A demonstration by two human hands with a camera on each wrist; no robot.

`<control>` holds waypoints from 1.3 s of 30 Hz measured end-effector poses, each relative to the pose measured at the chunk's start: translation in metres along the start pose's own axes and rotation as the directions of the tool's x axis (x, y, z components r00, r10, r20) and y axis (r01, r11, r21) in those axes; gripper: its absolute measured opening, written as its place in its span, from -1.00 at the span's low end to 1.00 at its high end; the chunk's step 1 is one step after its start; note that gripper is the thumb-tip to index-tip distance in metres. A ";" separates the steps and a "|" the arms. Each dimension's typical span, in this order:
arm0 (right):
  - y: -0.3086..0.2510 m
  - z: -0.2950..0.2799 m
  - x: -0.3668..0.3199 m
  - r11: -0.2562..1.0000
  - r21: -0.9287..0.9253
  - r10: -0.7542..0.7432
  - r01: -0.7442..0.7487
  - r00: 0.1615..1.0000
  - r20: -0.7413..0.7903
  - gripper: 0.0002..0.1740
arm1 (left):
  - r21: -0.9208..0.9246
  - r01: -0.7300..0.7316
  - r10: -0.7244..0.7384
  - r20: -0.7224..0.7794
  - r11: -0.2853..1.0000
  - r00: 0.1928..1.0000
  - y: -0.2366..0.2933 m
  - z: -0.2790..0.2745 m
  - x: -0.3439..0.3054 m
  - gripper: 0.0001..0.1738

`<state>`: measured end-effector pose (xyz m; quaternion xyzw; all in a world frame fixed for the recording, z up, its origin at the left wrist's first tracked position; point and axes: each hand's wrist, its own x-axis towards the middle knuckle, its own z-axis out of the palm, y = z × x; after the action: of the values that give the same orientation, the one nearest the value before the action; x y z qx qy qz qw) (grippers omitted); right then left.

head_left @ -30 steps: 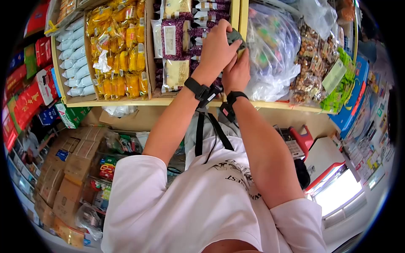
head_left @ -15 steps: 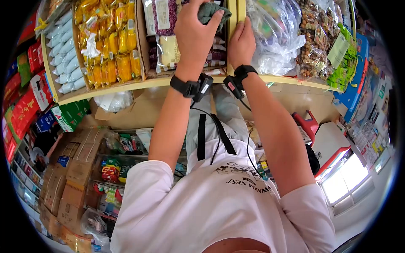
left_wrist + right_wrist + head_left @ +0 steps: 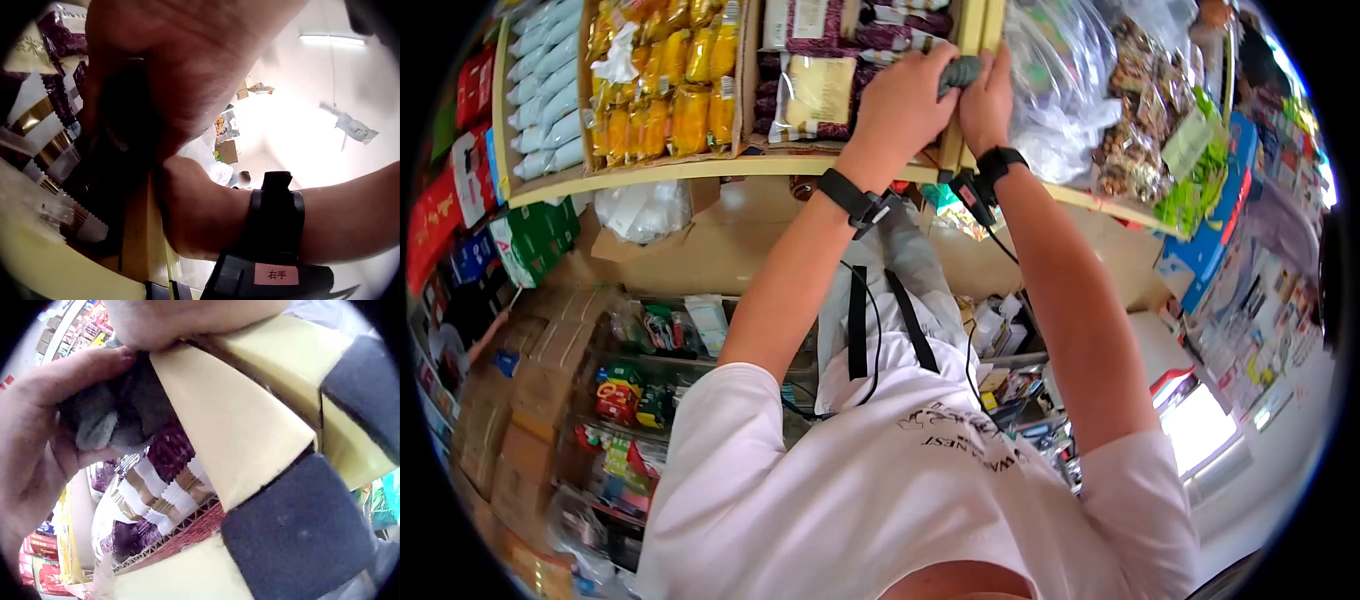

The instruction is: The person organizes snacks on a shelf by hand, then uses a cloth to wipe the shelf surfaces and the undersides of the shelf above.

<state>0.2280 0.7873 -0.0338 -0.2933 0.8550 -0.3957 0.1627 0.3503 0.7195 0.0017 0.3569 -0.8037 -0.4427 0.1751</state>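
A dark green-grey cloth is bunched in my left hand, which holds it against the yellow wooden divider. In the right wrist view the cloth sits between the left thumb and fingers, close beside the divider's edge. My right hand grips the divider just right of the cloth, and its fingertips are partly hidden. Purple and cream packets lie in the compartment left of the divider. In the left wrist view my left palm covers most of the cloth.
Yellow-wrapped snacks and pale blue packets fill compartments on the left. Right of the divider are clear plastic bags and bagged nuts. Dark corner guards cover the shelf's front edge. Brown cartons stand behind the person.
Half a second ago the left hand and cloth were over the purple packets. They have since moved right to the divider, close to the right hand. The head view has also shifted.
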 end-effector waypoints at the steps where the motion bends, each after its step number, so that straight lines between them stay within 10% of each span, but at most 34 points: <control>1: -0.001 -0.001 0.000 0.999 -0.041 -0.008 0.008 1.000 0.010 -0.53 | 0.049 0.019 -0.019 0.008 0.999 1.000 0.000 0.000 0.001 -0.56; 8: -0.013 0.001 -0.002 0.993 -0.079 0.094 -0.092 0.995 0.021 -0.50 | 0.080 -0.057 0.072 -0.211 0.995 0.975 -0.007 0.018 0.058 -0.63; 12: -0.019 0.004 -0.004 0.989 -0.123 0.080 -0.084 0.996 -0.036 -0.57 | 0.094 0.159 -0.157 -0.029 0.983 0.987 -0.008 0.007 0.031 -0.61; 39: -0.018 0.006 -0.005 0.983 -0.147 0.103 -0.110 0.993 -0.053 -0.51 | 0.109 0.132 -0.152 0.203 0.985 0.967 -0.008 -0.002 0.010 -0.63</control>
<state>0.2413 0.7780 -0.0234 -0.2493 0.9002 -0.3278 0.1417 0.3475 0.7080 -0.0045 0.3725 -0.8102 -0.4508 0.0399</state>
